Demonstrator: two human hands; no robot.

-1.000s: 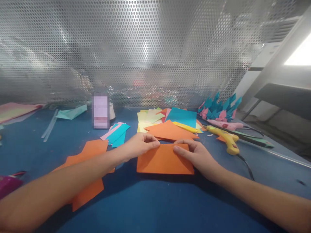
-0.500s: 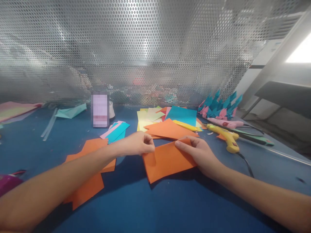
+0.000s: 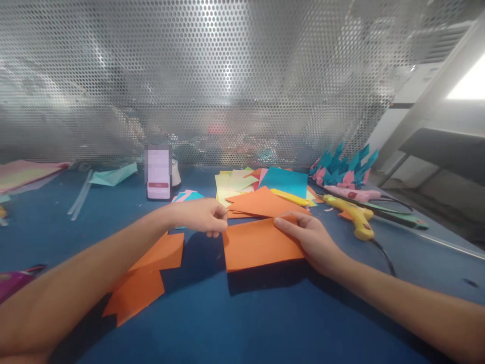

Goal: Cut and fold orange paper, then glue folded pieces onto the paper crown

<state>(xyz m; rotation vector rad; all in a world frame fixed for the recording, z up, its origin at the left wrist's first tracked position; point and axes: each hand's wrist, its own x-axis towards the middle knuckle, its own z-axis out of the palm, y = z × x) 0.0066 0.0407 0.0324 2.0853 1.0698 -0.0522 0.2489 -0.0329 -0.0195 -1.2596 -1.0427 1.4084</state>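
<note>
An orange paper sheet (image 3: 261,245) is held slightly above the blue table (image 3: 212,323), its shadow beneath it. My right hand (image 3: 312,237) pinches its upper right part, thumb on top. At the sheet's upper left corner is my left hand (image 3: 204,217), its fingers curled and closed; whether they grip the corner is hidden. Cut orange pieces (image 3: 138,293) lie under and beside my left forearm. Behind the sheet, more orange paper (image 3: 261,202) rests with a yellow cutter (image 3: 290,197) on it.
A phone (image 3: 158,174) stands before a white object. Blue and pink strips (image 3: 191,196) lie behind my left hand. On the right are a yellow glue gun (image 3: 354,215), a pink glue gun (image 3: 354,193) and teal folded paper shapes (image 3: 344,164). Perforated metal (image 3: 227,76) rises behind.
My left hand has shifted left and slightly down, to the sheet's corner. The sheet's left side looks flatter and its lower left corner sits higher. My right hand keeps its hold.
</note>
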